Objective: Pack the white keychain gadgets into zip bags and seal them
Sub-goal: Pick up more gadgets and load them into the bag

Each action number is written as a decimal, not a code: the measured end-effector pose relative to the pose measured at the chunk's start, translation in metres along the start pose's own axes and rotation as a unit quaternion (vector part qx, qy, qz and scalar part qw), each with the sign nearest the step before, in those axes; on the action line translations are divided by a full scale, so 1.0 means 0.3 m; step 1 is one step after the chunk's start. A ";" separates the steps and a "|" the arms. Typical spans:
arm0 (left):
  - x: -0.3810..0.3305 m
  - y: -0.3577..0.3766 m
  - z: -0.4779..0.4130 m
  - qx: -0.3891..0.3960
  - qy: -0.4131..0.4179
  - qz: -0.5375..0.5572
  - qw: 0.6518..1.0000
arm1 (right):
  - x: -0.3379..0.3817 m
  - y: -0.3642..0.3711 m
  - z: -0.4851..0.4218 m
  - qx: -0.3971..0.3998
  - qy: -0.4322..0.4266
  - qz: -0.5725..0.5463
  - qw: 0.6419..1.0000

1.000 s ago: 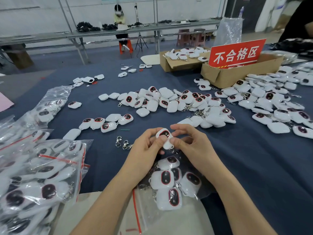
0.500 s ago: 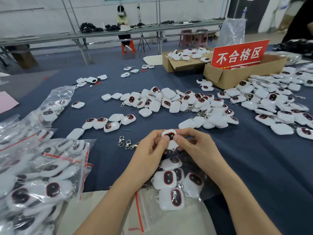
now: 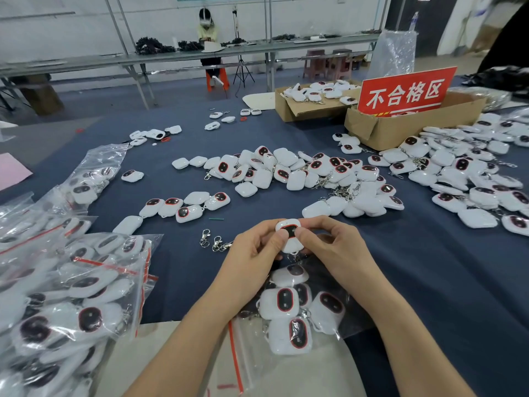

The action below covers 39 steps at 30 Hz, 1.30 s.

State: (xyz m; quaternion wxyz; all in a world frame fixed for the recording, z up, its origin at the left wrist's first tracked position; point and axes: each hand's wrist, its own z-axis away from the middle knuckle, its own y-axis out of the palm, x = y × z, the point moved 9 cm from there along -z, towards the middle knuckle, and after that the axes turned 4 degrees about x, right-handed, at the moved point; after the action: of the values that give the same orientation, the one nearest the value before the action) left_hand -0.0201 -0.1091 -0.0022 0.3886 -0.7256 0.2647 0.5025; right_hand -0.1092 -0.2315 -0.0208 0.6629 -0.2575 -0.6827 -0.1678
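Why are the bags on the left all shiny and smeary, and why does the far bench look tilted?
Head view: light glares off the crinkly filled zip bags, and at the frame's edge the wide lens stretches and softens them; head view: that lens slants the far bench, while the gadget in the middle is sharp.

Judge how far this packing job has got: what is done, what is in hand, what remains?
Done: filled zip bags lie piled at the left. In hand: left hand and right hand both pinch one white keychain gadget above a part-filled zip bag holding several gadgets. Left: many loose gadgets lie heaped on the blue cloth, so much packing seems to remain.
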 end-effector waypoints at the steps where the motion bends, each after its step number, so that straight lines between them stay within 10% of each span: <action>1: 0.000 -0.001 -0.001 -0.002 0.002 0.001 1.000 | 0.000 -0.001 0.000 -0.001 0.000 0.001 1.000; 39: 0.048 0.015 -0.009 0.002 -0.042 0.045 0.998 | -0.002 0.005 -0.008 0.008 -0.023 -0.016 1.000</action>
State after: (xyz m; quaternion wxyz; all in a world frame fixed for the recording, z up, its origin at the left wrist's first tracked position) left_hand -0.0171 -0.1138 -0.0164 0.3775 -0.6905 0.2820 0.5487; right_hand -0.1064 -0.2319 -0.0215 0.6465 -0.2449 -0.7030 -0.1670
